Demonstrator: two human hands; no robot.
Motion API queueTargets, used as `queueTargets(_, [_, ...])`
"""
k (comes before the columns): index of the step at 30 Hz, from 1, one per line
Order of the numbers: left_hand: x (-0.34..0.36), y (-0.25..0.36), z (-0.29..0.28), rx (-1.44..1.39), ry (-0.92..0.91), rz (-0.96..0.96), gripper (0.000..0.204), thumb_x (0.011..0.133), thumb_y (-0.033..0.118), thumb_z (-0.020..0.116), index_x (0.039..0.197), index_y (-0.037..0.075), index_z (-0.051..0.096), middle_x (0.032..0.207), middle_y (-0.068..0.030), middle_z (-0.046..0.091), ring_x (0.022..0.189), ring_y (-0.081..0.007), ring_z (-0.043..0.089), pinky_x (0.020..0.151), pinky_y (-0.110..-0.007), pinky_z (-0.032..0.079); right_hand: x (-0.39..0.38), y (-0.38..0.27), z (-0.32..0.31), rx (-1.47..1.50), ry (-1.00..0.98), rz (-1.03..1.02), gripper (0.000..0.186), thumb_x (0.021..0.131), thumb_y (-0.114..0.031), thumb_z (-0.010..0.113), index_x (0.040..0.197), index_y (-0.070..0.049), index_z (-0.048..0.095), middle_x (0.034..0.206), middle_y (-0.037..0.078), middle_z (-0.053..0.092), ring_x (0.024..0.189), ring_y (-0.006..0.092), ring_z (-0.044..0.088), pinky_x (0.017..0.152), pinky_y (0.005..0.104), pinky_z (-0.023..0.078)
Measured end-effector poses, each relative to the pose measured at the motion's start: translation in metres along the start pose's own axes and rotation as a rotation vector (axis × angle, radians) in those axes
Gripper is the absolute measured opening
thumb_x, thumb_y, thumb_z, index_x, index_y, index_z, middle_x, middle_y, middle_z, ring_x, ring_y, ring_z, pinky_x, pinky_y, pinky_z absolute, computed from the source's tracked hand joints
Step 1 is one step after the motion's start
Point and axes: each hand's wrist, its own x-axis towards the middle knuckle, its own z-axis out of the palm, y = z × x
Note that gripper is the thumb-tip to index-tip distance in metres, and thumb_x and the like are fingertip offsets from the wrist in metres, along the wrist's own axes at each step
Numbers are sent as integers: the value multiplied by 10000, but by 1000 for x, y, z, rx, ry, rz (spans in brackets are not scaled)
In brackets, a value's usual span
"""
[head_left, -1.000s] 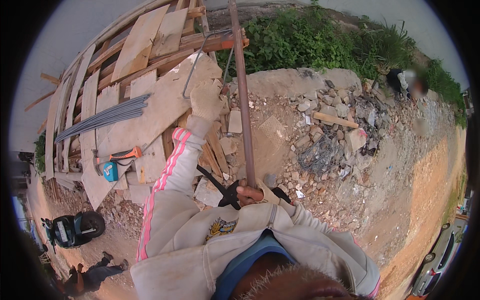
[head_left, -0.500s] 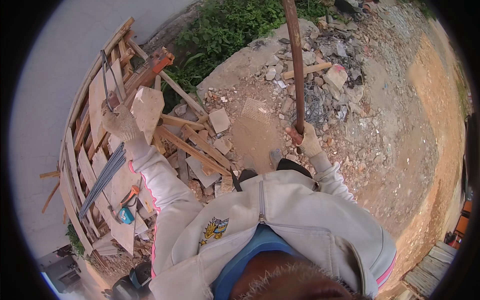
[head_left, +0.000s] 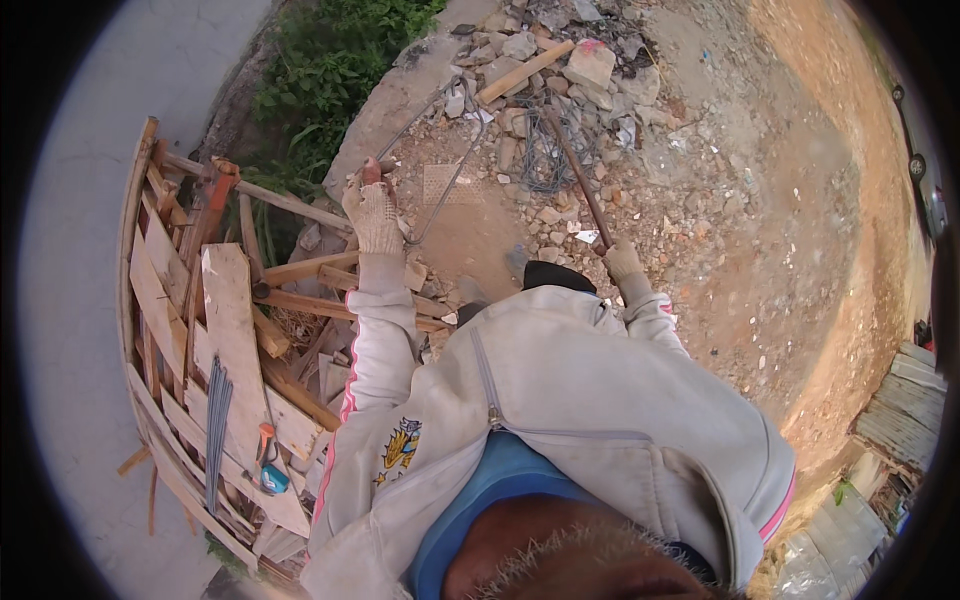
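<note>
My left hand, in a knitted fingerless glove, is closed around a thin steel rod bent into a rectangular loop. The loop stretches out over the dirt to the right of the hand. My right hand, gloved the same way, grips the near end of a long rusty metal bar. That bar slants down and away toward the rubble. Left of me, on the wooden workbench, lie a bundle of straight steel rods, a teal tape measure and an orange-handled tool.
An orange-painted metal piece is at the bench's far end. Loose timber sticks out between bench and my legs. Broken rubble, a tangle of wire and a wooden stick lie ahead. Green plants grow far left.
My left hand has moved from above the bench rightward over the ground, carrying the bent rod. The bar in my right hand has tipped from upright to slanting. The view has turned right.
</note>
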Motion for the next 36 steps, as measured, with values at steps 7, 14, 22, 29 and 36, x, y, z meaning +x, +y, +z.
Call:
queueTargets(7, [70,-139,96,707,-141,-30,487,997,436,638,1079,-42,692,950,-158,714,924,-262,667,827,-381,502,32,128,-11,-672,-191,-97,387,889,-372,737,1014,-6,737,869,229,711,835,361,701,746,471,533])
queueTargets(14, [45,-226,-39,784,-326,-114,404,947,317,626,1199,7,689,1121,-148,726,1032,-239,689,901,-378,514,23,159,-18,-547,-131,125,272,1004,-273,610,1110,-38,694,943,239,737,1003,344,739,813,457,575])
queueTargets(22, [-53,-232,-227,366,137,-294,314,919,59,521,1206,-4,632,1058,-115,706,846,-184,686,745,-315,555,72,64,-19,-506,-228,78,284,1007,-290,612,1103,-33,683,916,223,725,969,330,733,790,454,569])
queueTargets(29, [-71,-128,-221,201,388,-104,246,933,98,573,1102,-16,712,1004,-60,687,878,-153,647,800,-299,513,142,-96,73,-536,-371,-152,296,1009,-305,614,1096,-29,674,893,209,714,939,318,728,769,451,564])
queueTargets(36, [-26,12,-244,532,450,302,376,1004,268,657,1252,-14,674,1177,-145,709,1130,-251,657,974,-376,500,141,-253,210,-582,-530,-321,309,1012,-320,616,1089,-24,664,869,195,703,910,305,723,749,448,559])
